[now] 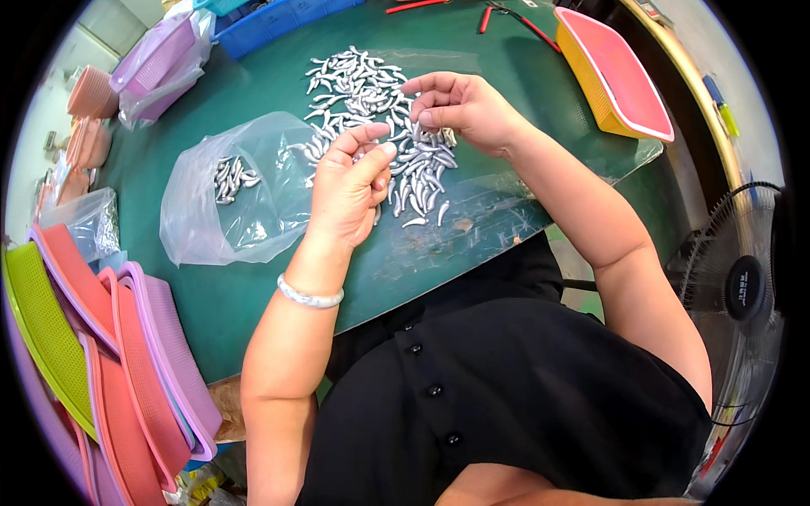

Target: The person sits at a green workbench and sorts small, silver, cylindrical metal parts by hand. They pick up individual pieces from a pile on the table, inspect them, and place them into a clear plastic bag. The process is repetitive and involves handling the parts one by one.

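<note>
A heap of small silvery fish-shaped pieces lies spread on the green table. My left hand hovers over the heap's near edge with its fingers curled around several of the silvery pieces. My right hand rests on the heap's right side, thumb and fingers pinching at the pieces; what it holds is hidden. A clear plastic bag lies open just left of my left hand, with a few silvery pieces inside.
Stacked plastic baskets in pink, purple and green stand at the lower left. A yellow basket with a pink lid sits at the far right. Blue crates and bagged purple baskets line the back. A fan stands right.
</note>
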Demonstrator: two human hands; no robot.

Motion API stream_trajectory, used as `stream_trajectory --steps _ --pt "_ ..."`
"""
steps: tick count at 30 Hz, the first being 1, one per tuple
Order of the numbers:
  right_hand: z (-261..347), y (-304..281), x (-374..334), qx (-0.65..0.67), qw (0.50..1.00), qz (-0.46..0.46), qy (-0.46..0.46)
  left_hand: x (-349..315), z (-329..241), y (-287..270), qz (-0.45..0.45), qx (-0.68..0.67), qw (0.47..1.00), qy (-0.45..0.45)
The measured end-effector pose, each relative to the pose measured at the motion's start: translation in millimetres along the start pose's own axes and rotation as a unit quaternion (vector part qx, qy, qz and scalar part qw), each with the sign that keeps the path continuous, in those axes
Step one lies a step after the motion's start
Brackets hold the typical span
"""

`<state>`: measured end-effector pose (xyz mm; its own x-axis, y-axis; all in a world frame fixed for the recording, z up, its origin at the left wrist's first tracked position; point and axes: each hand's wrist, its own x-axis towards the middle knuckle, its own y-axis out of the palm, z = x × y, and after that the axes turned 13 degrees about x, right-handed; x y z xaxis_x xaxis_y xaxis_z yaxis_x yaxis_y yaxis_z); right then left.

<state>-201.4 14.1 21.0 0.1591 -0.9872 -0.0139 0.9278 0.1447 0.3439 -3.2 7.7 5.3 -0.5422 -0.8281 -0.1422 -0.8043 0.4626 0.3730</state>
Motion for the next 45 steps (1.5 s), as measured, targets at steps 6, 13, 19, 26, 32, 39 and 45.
stream_trajectory --steps 6,13,19,26,32,39,45 --pt "-5.5 18.3 13.1 0.192 0.98 0.031 0.033 -0.9 -0.3 0.7 -0.024 0.051 0.998 0.034" --pt "-19.2 24.4 14.3 0.201 0.979 0.017 0.026 -2.6 -0.7 3.3 -0.054 0.076 0.994 0.056" --pt "-21.1 22.7 12.2 0.197 0.98 0.035 0.021 -0.6 2.3 1.6 -0.067 0.1 0.989 0.088" --pt "-20.2 25.4 8.2 0.14 0.99 0.017 -0.025 1.8 2.4 1.6 -0.125 0.139 0.97 0.154" --pt "-15.9 35.4 1.6 0.014 0.989 -0.019 -0.148 1.4 1.2 2.6 -0.137 0.175 0.964 0.147" --pt "-18.8 36.4 -1.8 -0.052 0.976 0.018 -0.212 0.6 1.0 -1.0 -0.104 0.117 0.984 0.079" --pt "-16.3 38.4 -4.1 -0.02 0.977 0.053 -0.203 4.0 -2.7 -10.2 -0.015 -0.056 0.998 -0.018"
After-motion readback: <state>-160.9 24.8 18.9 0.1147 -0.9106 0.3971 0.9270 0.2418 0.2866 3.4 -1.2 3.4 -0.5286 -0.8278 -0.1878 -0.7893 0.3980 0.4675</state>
